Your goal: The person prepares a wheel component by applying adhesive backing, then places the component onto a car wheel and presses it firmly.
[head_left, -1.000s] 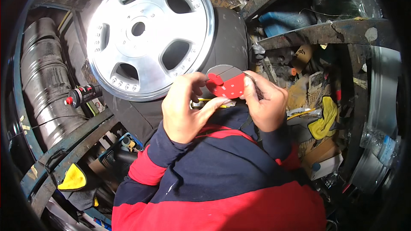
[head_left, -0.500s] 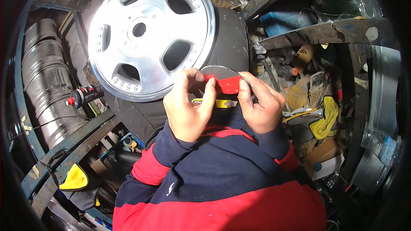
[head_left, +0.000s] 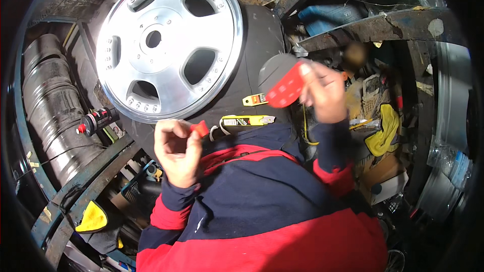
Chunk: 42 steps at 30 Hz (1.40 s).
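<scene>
My right hand [head_left: 325,88] pinches a round dark-grey disc [head_left: 275,68] at its edge; part of the disc's face bears red backing film [head_left: 286,91]. The disc is tilted and slightly blurred. Well apart from it, my left hand [head_left: 177,156] pinches a small torn piece of red film [head_left: 200,129] between thumb and finger. Between the hands, a yellow utility knife [head_left: 248,120] lies on the dark padded cover, close to my waist. A second flat yellow item [head_left: 254,100] lies just beyond it, its right end hidden by the disc.
A large polished five-opening wheel rim [head_left: 174,55] lies on the dark cover [head_left: 259,30]. Left of it are a black bottle with a red cap [head_left: 98,120] and a metal drum [head_left: 48,88]. Metal frames, cluttered shelves and a yellow glove [head_left: 383,133] stand to the right.
My hands have separated from around the disc. The left has moved left and down with a torn piece of red film; the right has carried the disc up and right, uncovering the utility knife.
</scene>
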Each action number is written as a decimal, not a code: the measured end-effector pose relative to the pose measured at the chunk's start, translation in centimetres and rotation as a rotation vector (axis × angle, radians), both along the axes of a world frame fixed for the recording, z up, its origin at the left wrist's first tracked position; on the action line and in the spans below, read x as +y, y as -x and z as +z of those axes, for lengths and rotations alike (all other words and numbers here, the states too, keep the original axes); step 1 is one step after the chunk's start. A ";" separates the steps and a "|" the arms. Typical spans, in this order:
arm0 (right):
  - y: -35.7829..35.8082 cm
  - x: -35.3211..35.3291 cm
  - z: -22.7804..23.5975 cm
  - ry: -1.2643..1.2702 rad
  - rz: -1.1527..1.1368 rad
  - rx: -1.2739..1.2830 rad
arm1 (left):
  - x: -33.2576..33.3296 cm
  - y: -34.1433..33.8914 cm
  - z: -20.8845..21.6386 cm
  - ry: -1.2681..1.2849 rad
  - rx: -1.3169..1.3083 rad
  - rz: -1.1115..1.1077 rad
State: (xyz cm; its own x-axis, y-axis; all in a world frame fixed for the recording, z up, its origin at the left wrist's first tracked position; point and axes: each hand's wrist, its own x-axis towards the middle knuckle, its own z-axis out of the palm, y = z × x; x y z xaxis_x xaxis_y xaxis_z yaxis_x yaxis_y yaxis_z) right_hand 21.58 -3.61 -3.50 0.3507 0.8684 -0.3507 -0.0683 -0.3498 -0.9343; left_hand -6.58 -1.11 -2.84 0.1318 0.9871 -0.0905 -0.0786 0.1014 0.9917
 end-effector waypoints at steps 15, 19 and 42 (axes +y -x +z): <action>5.0 -0.3 3.5 -0.089 0.083 -0.202 | 3.6 -7.0 1.5 0.207 -0.126 -0.449; 4.3 -0.4 5.4 -0.146 0.121 -0.227 | 3.5 -6.7 2.1 0.296 -0.199 -0.287; 6.8 -1.1 5.0 -0.219 0.019 0.121 | 2.6 -6.7 3.8 0.286 -0.224 -0.136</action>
State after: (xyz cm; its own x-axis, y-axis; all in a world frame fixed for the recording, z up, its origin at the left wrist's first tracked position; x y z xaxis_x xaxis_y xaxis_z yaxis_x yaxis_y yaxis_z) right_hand 14.83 -4.68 1.54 0.3000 0.9344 -0.1919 -0.1797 -0.1421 -0.9734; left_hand 0.08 1.52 0.95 0.3072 0.8983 -0.3141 -0.2570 0.3961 0.8815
